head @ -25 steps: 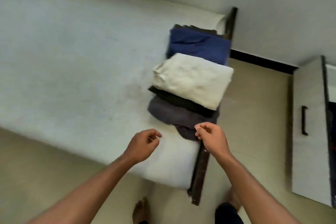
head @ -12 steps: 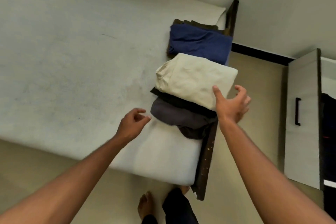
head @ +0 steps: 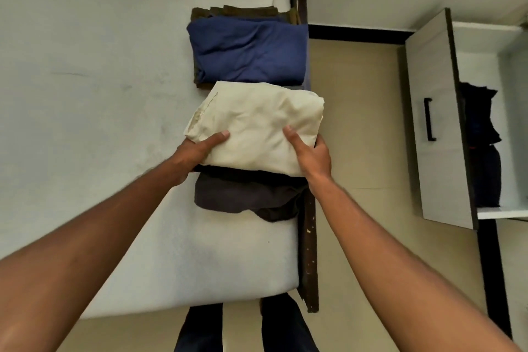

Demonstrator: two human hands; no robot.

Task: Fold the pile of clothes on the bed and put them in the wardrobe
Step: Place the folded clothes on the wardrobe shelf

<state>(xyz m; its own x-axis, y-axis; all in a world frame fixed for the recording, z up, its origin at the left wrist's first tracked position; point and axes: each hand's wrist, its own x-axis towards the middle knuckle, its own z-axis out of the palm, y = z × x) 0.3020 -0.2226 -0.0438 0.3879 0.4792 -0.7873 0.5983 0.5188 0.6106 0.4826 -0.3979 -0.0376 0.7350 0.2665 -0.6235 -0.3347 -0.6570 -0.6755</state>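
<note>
Cream cloth: the cream folded garment [head: 257, 126] lies on top of a stack at the right edge of the bed [head: 100, 66], beside the dark wooden bed frame [head: 308, 251]. Under it shows a thin black layer [head: 228, 173], and under that a charcoal garment [head: 243, 194], which spreads toward the near end of the mattress.

The left grip [head: 197, 151] clasps the left near corner of the cream folded garment, thumb flat on top and fingers hidden under the edge. The right grip [head: 310, 156] clasps the right near corner in the same way, thumb on top and fingers curled out of sight round the side. How many layers the hidden fingers take in cannot be told.

A second stack sits just beyond, touching the first: a blue folded garment [head: 248, 50] over a brown garment [head: 243, 10], of which only the far and left edges show.

To the right, across a strip of beige floor [head: 357, 123], the wardrobe door [head: 434, 151] stands open, with a black handle [head: 428, 118] on it. Dark clothes [head: 483, 151] rest on a wardrobe shelf behind the door. The person's legs [head: 200, 328], in dark trousers, stand at the foot of the bed.
</note>
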